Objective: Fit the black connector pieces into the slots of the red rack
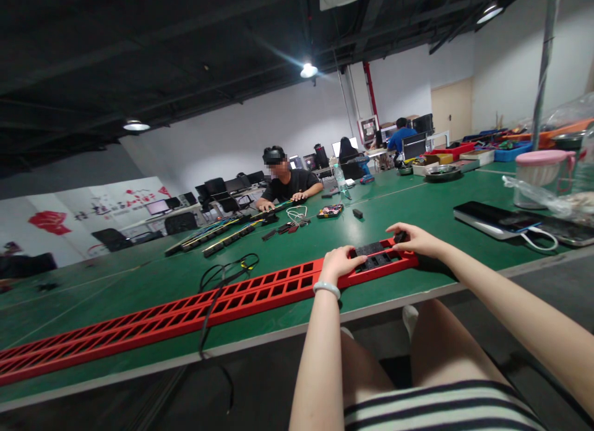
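A long red slotted frame (pixel 283 293) lies along the near side of the green table, with two rows of openings. Black blocks (pixel 369 250) fill several openings near its right end. My left hand (pixel 338 264), with a pale bracelet on the wrist, is closed over the frame just left of these blocks. Thumb and fingertips touch the frame and the nearest block; the rest of the grip is hidden. At the right end my right hand (pixel 416 240) pinches a small black block (pixel 400 236) just over the frame.
A black cable (pixel 214 301) crosses the frame and hangs over the table edge. Across the table a person (pixel 290 186) handles cabled strips (pixel 234 238). A loose black block (pixel 357 213) lies beyond my hands. At right are a phone (pixel 494 217) and a pink-lidded cup (pixel 541 177).
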Action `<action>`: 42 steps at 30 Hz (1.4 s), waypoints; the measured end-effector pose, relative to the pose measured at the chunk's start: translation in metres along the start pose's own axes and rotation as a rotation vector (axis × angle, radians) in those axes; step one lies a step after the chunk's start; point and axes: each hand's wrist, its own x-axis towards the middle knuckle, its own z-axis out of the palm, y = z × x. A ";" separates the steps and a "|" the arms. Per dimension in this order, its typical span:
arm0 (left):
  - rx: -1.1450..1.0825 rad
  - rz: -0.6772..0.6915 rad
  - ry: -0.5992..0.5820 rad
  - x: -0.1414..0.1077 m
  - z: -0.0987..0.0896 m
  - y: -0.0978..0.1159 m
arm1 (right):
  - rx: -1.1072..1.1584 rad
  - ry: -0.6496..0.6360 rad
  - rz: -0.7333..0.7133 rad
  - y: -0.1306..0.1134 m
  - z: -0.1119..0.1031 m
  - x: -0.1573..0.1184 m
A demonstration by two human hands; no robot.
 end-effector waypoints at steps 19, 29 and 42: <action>0.010 -0.031 -0.033 -0.005 -0.008 0.009 | -0.055 0.022 -0.024 -0.001 0.002 -0.001; -0.009 -0.019 -0.022 -0.005 -0.006 0.007 | 0.122 -0.104 0.046 0.004 0.008 0.001; -0.004 -0.026 -0.027 -0.006 -0.008 0.010 | 0.065 -0.124 0.045 -0.004 0.008 -0.002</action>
